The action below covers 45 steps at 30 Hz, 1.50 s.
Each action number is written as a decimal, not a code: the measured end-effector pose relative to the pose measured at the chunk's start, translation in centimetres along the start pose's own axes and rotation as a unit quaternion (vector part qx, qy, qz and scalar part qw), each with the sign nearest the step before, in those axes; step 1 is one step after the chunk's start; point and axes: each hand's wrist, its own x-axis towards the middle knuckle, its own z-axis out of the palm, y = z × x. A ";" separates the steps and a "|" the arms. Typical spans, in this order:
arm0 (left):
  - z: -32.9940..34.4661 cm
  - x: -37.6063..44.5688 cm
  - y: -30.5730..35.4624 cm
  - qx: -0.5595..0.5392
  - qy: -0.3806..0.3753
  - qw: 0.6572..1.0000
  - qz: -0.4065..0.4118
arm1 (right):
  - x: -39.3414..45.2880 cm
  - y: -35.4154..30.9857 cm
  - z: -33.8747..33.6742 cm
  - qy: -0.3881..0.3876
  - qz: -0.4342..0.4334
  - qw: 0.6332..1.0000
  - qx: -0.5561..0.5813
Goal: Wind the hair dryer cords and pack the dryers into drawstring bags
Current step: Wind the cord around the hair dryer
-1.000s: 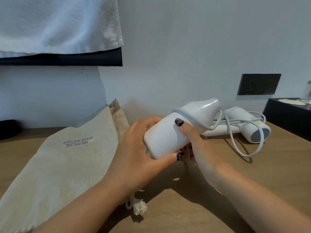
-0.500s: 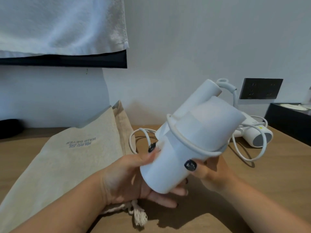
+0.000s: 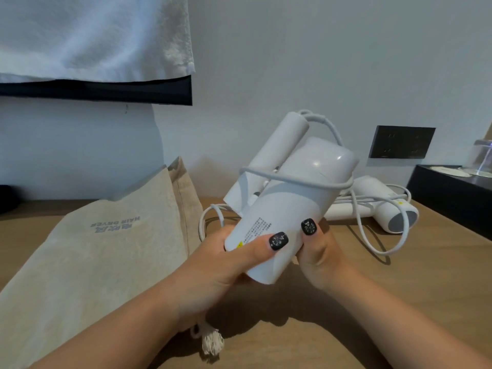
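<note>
I hold a white hair dryer [image 3: 295, 198] tilted up above the wooden table, its handle folded against the barrel. Its white cord [image 3: 298, 179] runs once around the barrel and loops off to the left. My left hand [image 3: 223, 265] grips the lower end from the left with the thumb across it. My right hand [image 3: 319, 249] grips the same end from the right. A second white hair dryer [image 3: 378, 206] lies behind on the table with its cord loosely looped. A beige drawstring bag [image 3: 101, 251] printed HAIR DRYER lies flat at left, its tassel [image 3: 211, 343] near my left wrist.
The wooden table [image 3: 399, 288] meets a white wall. A black socket panel [image 3: 402, 142] is on the wall at right. A black tray [image 3: 452, 193] with a glass stands at the far right. A white towel [image 3: 93, 35] hangs over a dark shelf at upper left.
I have lifted the dryer off the table and tipped its barrel upward. The cord now crosses the barrel, and both hands have shifted to the lower end.
</note>
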 end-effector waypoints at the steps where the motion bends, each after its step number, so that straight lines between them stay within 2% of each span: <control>1: 0.0 0.0 0.3 0.031 0.021 0.999 0.017 | 0.1 0.1 -0.2 0.009 -0.005 1.000 0.002; 6: 0.1 0.0 0.9 0.080 0.103 0.989 0.065 | 0.4 -0.2 -0.8 0.036 0.048 0.998 -0.035; 8: 0.3 0.1 0.8 0.099 0.146 0.981 0.074 | 0.3 -0.6 -0.6 0.064 0.069 0.989 -0.117; 11: -0.2 0.4 0.7 0.113 0.224 0.965 0.079 | 0.4 -0.8 -0.4 0.096 0.102 0.942 -0.306; 14: -1.4 0.7 0.3 0.150 0.278 0.946 0.075 | 0.7 -1.0 -0.3 0.106 0.138 0.912 -0.372; 20: -1.6 1.1 0.1 0.244 0.313 0.911 0.108 | 0.5 -0.9 -0.1 0.098 0.196 0.912 -0.348; 23: -1.7 1.1 0.3 0.273 0.328 0.896 0.127 | 0.4 -1.0 -0.1 0.097 0.220 0.927 -0.287; 28: -2.2 1.1 0.4 0.301 0.342 0.878 0.148 | 0.5 -0.7 -0.1 0.059 0.208 0.945 -0.245; 32: -2.9 1.3 0.2 0.350 0.356 0.851 0.164 | 0.5 -0.6 0.1 0.042 0.201 0.943 -0.263; 39: -3.2 1.5 0.0 0.513 0.323 0.762 0.226 | 0.8 -0.8 -0.2 0.068 0.265 0.940 -0.204; 42: -3.6 1.4 0.2 0.606 0.322 0.679 0.261 | 0.7 -0.9 -0.3 0.053 0.289 0.951 -0.100; 45: -4.0 1.6 0.2 0.677 0.317 0.593 0.299 | 0.6 -1.1 -0.2 0.063 0.280 0.955 0.070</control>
